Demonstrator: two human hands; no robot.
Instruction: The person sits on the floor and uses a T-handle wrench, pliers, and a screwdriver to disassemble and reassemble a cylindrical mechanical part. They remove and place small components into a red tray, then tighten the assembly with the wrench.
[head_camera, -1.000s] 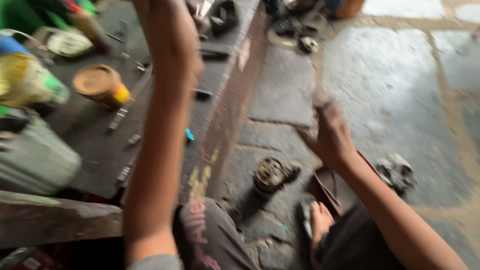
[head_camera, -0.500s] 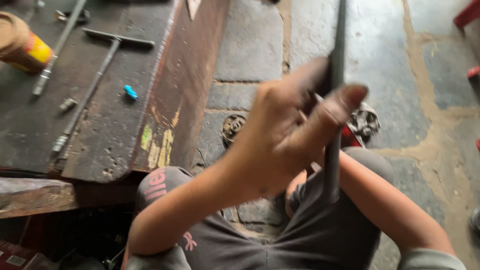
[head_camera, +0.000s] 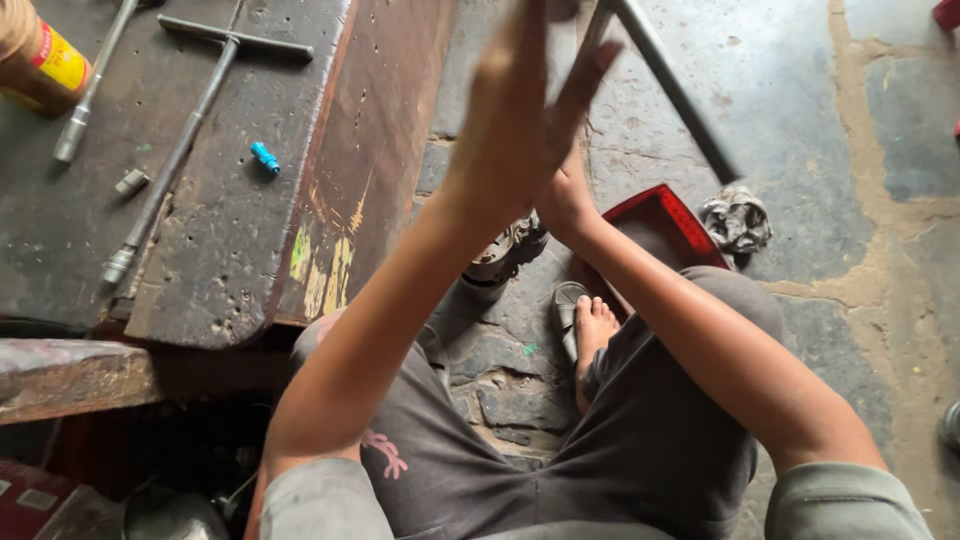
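Just below my raised left hand (head_camera: 520, 130) I see a red tray (head_camera: 668, 222). Left of it, a small bright blue piece (head_camera: 265, 157) dots the dark brown bench (head_camera: 250, 250); farther left, a yellow-and-red can (head_camera: 40, 55). My shorts (head_camera: 600, 440) are dark grey with pink lettering.

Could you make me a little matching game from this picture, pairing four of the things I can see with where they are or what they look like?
Things:
1. T-handled wrench
2. small blue piece
3. red tray
4. long metal rod

Descriptions:
A. on the stone floor beside the bare foot
B. held up between the left hand and the right hand
C. lying lengthwise on the dark workbench
D. tiny and bright, next to the wrench's shaft

Pairs: 1-C, 2-D, 3-A, 4-B
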